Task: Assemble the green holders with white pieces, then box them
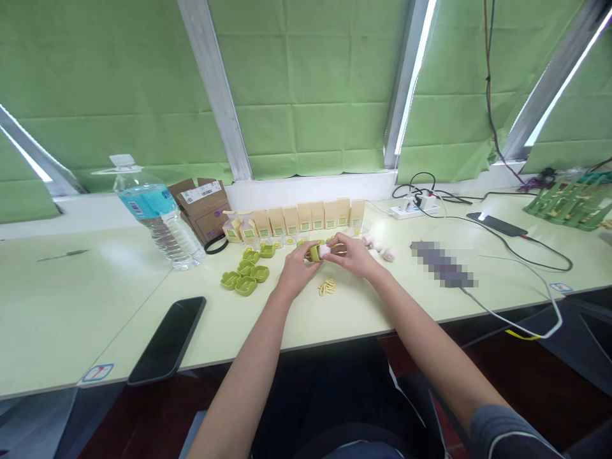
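Pieces of green point(245, 287) lie grouped at left, I think for easy reach. The left hand point(296, 273) grips a green cup point(314, 253), seemingly turned to meet the pale ball point(324, 250). Yellow strips point(327, 287) lie between the forearms, perhaps kept near. The right hand point(352, 256), close beside the left, pinches this ball; other balls point(388, 254) rest further right.

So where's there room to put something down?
Bare spots: between the pen and big phone; smaller, between the yellow pieces and right forearm. It's crowded around the left hand and right hand: green cups, pale balls, boxes.
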`<act>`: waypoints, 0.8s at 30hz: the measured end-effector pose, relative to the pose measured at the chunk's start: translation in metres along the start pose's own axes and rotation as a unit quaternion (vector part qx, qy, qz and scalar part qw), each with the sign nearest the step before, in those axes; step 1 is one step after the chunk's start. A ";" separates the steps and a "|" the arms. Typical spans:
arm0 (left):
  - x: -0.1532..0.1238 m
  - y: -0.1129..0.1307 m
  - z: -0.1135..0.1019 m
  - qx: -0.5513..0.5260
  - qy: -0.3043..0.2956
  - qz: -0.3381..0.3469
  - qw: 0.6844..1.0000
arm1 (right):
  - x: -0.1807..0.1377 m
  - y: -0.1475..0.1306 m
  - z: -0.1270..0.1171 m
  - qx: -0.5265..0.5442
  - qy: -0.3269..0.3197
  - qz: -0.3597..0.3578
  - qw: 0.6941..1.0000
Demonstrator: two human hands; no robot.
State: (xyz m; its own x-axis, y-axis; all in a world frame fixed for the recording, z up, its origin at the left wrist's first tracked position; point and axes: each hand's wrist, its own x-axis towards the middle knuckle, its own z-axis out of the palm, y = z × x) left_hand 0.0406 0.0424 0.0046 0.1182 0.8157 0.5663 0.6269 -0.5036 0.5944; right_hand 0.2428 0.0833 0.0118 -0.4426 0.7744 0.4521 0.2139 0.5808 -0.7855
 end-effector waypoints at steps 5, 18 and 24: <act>0.000 -0.003 0.000 0.003 -0.006 0.009 1.000 | 0.000 -0.003 0.000 -0.001 -0.007 -0.002 1.000; -0.001 -0.007 0.000 0.024 -0.023 0.024 0.999 | 0.001 -0.007 0.005 0.009 -0.008 -0.008 1.000; -0.003 0.007 -0.002 0.007 -0.045 -0.024 0.999 | 0.002 -0.008 0.007 -0.011 0.007 -0.002 1.000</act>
State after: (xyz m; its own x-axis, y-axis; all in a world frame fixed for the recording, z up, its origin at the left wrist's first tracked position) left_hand 0.0430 0.0359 0.0084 0.1555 0.8612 0.4840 0.6444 -0.4597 0.6110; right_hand 0.2345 0.0784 0.0156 -0.4314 0.7750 0.4617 0.2312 0.5897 -0.7738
